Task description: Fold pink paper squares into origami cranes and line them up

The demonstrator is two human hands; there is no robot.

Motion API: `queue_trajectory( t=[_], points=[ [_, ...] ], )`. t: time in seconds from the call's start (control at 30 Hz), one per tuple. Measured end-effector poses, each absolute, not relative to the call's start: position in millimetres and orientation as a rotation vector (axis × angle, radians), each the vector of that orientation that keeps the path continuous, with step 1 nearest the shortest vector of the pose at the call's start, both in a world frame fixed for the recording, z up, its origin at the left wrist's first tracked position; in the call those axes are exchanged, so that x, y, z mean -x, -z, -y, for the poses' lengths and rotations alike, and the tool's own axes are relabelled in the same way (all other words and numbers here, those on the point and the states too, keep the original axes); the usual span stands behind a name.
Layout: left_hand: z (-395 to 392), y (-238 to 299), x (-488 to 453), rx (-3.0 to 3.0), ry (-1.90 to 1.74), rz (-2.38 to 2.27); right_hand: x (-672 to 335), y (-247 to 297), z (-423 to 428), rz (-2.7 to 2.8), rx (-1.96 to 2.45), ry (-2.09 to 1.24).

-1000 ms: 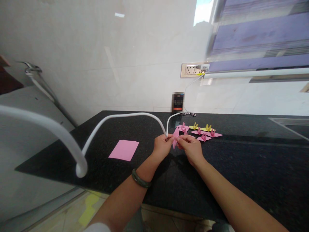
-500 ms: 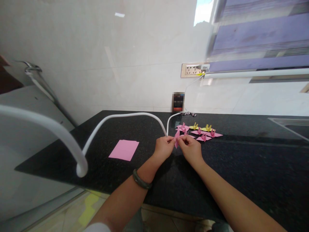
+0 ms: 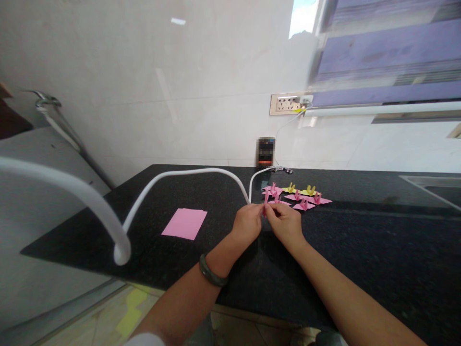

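Over the black counter [image 3: 360, 250], both hands [image 3: 287, 223], nearly closed, pinch a folded pink paper [image 3: 266, 198] near paper cranes [image 3: 304, 205].

Light soft, moderate. Glossy white tiled wall [image 3: 201, 72] bears a small glare spot [image 3: 178, 21]; near-white patch [image 3: 303, 18] at upper right. Speckled black polished stone surface [image 3: 378, 240] reads dark, faintly reflective. Thick white flexible tube [image 3: 72, 186] blurs toward left edge. Purple striped panel [image 3: 389, 53] smears, stretched by wide-angle distortion. Creases of slender pink folded paper [image 3: 266, 196] between fingers [image 3: 276, 210] do not resolve.
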State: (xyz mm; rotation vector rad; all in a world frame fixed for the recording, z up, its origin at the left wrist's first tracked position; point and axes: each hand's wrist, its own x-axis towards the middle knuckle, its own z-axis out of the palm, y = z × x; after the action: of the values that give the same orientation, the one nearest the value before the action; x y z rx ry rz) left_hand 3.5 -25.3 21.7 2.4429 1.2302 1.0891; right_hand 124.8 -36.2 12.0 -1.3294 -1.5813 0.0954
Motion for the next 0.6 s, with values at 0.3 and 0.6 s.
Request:
queue_trajectory(
  t=[0.3,0.6],
  points=[
    [15,-12,-1,-2.181,-1.180,-1.300,-129,-9,31,1.511,1.291,-0.321],
    [12,-10,-2,-2.112,-1.189,-1.236,-131,-8,28,1.516,1.318,-0.348]
  ],
)
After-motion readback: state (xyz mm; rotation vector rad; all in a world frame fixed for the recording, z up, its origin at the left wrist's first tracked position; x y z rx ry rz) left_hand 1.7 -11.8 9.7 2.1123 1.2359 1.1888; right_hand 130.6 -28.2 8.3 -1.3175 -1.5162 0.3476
